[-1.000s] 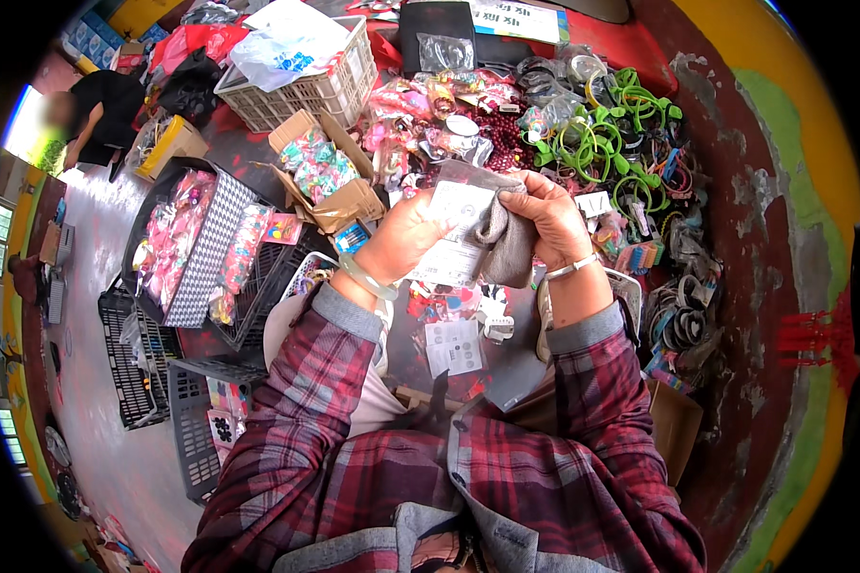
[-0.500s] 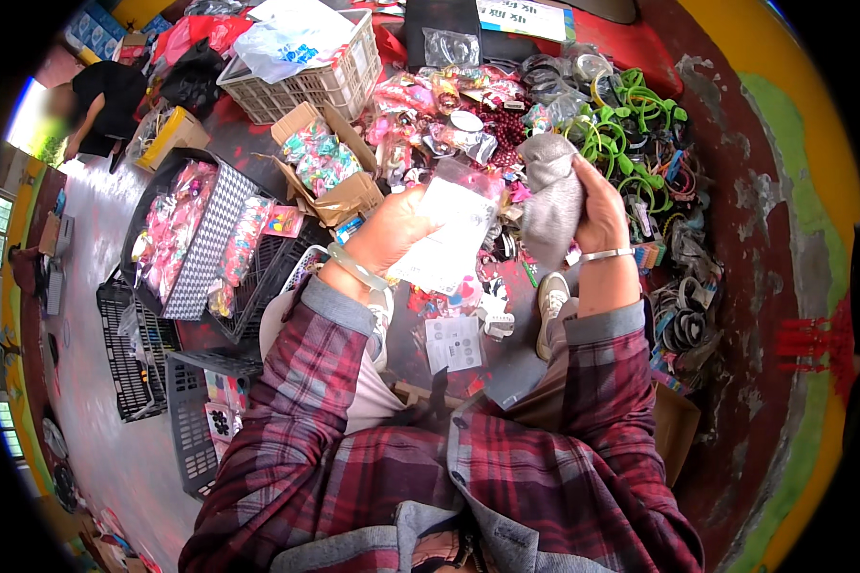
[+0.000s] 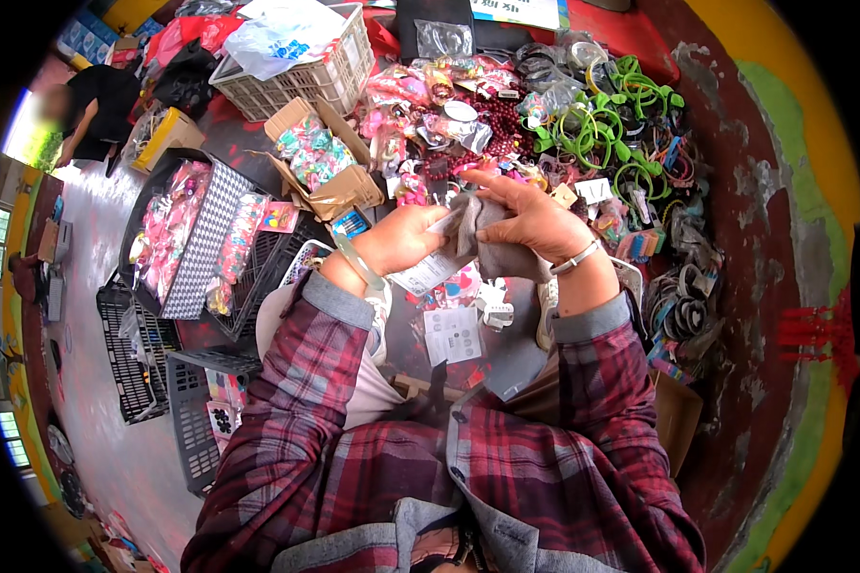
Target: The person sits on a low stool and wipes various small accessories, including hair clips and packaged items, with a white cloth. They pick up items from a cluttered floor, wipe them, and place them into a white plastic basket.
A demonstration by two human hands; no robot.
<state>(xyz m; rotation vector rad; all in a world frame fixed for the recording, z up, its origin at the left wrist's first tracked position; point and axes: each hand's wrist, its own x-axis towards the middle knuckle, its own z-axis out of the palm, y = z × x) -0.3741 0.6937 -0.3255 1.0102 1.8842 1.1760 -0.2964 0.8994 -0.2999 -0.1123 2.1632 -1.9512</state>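
Note:
My left hand [image 3: 392, 241] is closed on a flat packet with a white card [image 3: 424, 274], its lower part showing under my fingers. Pressed against the packet's upper end is a soft grey cloth [image 3: 508, 264], folded and hanging under my palm. My right hand [image 3: 530, 225] grips that cloth between thumb and fingers, with the index finger stretched over the top. Both hands meet in front of my chest, above the floor between my shoes. Below them lies a white printed sheet [image 3: 454, 334] beside a small white piece [image 3: 494, 303].
Ahead spreads a pile of packaged hair accessories, with green headbands [image 3: 597, 134] at its right. Left of it stand an open cardboard box [image 3: 346, 199], a beige crate [image 3: 355, 62], a houndstooth bin [image 3: 201, 250] and black baskets [image 3: 129, 349]. A person in black [image 3: 100, 110] is at the far left.
My right hand has moved left and brought the grey cloth onto the packet. The packet is lower and partly covered now.

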